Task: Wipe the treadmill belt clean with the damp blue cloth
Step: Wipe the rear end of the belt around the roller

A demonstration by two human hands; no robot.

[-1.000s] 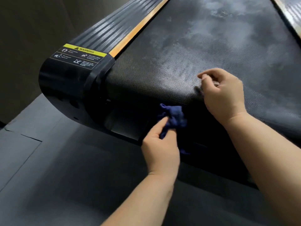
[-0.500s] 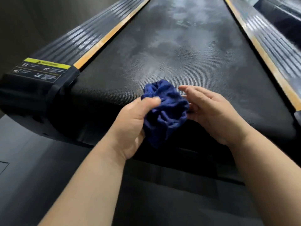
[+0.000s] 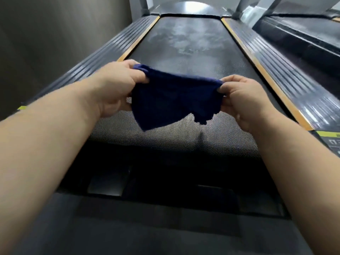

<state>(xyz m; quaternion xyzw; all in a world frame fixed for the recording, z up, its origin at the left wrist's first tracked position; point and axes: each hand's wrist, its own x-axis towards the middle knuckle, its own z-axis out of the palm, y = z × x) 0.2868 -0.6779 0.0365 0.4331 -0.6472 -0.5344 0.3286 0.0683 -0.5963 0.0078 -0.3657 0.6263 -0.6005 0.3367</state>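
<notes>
Dusty grey smears mark the treadmill belt [image 3: 185, 43]; above its near end your left hand [image 3: 117, 89] and right hand [image 3: 241, 98] pinch the blue cloth [image 3: 173, 100] spread between them.

So the cloth [image 3: 171, 96] hangs between my left hand [image 3: 117, 89] and right hand [image 3: 242, 100], above the near end of the belt [image 3: 184, 43]. A left rail [image 3: 110, 46] and a right rail [image 3: 281, 70] flank the belt, with another treadmill [image 3: 303, 39] further right.

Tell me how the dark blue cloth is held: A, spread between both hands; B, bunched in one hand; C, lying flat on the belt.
A: the left hand and the right hand each pinch a top corner of the dark blue cloth, which hangs spread over the black textured treadmill belt.
</notes>
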